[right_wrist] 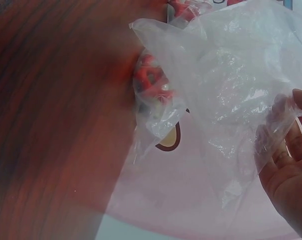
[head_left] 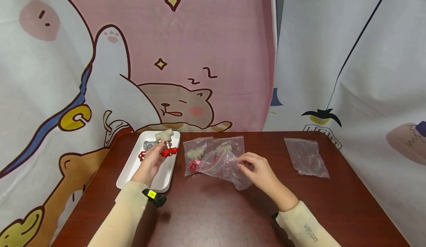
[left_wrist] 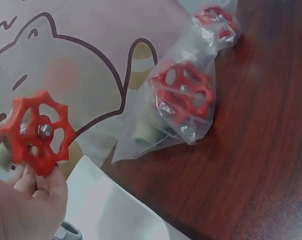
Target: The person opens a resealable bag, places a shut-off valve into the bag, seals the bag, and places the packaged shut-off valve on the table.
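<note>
My left hand (head_left: 152, 162) grips a valve (head_left: 169, 151) with a red handwheel (left_wrist: 39, 132) and a beige plastic pipe body, held up over the white tray (head_left: 124, 176). Between thumb and fingers of my right hand (head_left: 263, 171) is a clear zip bag (head_left: 227, 169) with a red seal line; nothing shows inside it. In the right wrist view this bag (right_wrist: 231, 90) hangs spread from the fingertips. Behind it on the table lie two bagged valves, one bag (head_left: 191, 154) at the left, the other (head_left: 229, 143) partly covered by the held bag.
In the tray lie a grey fitting (head_left: 149, 144) and another red handwheel (head_left: 142, 155). A flat clear bag (head_left: 307, 157) rests on the right of the brown table (head_left: 213, 217). A printed curtain (head_left: 233, 54) hangs behind the table's back edge.
</note>
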Demonstrator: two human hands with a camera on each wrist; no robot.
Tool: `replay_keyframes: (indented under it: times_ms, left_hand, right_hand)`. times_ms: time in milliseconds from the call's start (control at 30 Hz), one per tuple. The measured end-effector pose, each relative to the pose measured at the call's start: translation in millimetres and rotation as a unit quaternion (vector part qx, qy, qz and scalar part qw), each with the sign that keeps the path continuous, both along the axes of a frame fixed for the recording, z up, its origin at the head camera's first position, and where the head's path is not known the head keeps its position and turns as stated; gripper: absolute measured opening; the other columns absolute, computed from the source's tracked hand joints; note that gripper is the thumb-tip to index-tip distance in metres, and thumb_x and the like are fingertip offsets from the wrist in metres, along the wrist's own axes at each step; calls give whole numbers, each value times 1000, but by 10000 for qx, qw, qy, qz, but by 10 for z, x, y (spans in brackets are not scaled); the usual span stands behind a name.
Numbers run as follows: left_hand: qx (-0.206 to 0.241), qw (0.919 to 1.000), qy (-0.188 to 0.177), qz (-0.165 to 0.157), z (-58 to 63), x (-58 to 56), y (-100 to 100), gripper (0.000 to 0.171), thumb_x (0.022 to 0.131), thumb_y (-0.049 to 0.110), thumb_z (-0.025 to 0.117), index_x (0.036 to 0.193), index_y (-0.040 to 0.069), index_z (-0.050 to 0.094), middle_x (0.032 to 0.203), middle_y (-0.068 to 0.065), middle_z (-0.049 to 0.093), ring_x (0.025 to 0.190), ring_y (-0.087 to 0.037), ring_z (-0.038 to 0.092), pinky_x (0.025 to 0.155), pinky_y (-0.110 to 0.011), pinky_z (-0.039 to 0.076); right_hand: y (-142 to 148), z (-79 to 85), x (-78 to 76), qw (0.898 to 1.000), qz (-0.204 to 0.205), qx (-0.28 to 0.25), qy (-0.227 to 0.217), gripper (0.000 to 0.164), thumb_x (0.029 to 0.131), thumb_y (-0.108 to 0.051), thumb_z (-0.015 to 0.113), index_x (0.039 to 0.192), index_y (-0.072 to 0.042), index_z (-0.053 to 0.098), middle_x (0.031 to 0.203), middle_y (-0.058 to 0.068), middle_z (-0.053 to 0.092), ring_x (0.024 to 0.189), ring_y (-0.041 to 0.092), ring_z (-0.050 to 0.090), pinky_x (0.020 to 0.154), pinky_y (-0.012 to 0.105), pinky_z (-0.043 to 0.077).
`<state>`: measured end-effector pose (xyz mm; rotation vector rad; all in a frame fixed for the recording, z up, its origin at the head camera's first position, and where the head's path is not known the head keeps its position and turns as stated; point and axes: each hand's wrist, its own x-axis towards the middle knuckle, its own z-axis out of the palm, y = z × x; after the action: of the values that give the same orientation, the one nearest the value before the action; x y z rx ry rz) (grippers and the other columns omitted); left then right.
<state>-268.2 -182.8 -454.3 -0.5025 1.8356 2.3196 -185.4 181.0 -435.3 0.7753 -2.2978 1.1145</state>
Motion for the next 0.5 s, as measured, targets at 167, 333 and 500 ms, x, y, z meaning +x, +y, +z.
replay_keyframes:
  times_ms: [167, 333, 500]
  left_hand:
    - [494, 9984, 237, 152, 56, 47, -20, 27, 94, 38, 54, 109, 16, 55, 89, 12, 64, 87, -2, 58, 88, -23, 46]
    - [608, 9959, 668, 43, 153, 141, 25, 28, 95, 36, 54, 113, 16, 50, 89, 14, 66, 94, -4, 60, 85, -21, 49]
    - [599, 9916, 1144, -12, 273, 243, 153, 31, 96, 28, 55, 119, 10, 45, 89, 12, 67, 91, -5, 64, 87, -22, 50]
  right_hand:
    - [-4, 2, 7, 10000, 22, 30, -89, 14, 78, -1, 74, 89, -9, 70, 88, -2, 67, 75, 5, 58, 63, 27, 54]
    - [-11, 2, 2, 9999, 50, 57, -103, 14, 78, -2, 74, 89, -9, 70, 88, -2, 67, 75, 5, 58, 63, 24, 53]
    - [-17, -10, -5, 9998, 2, -114, -139, 16, 76, 1, 75, 89, -8, 71, 86, 0, 68, 74, 6, 58, 60, 21, 51]
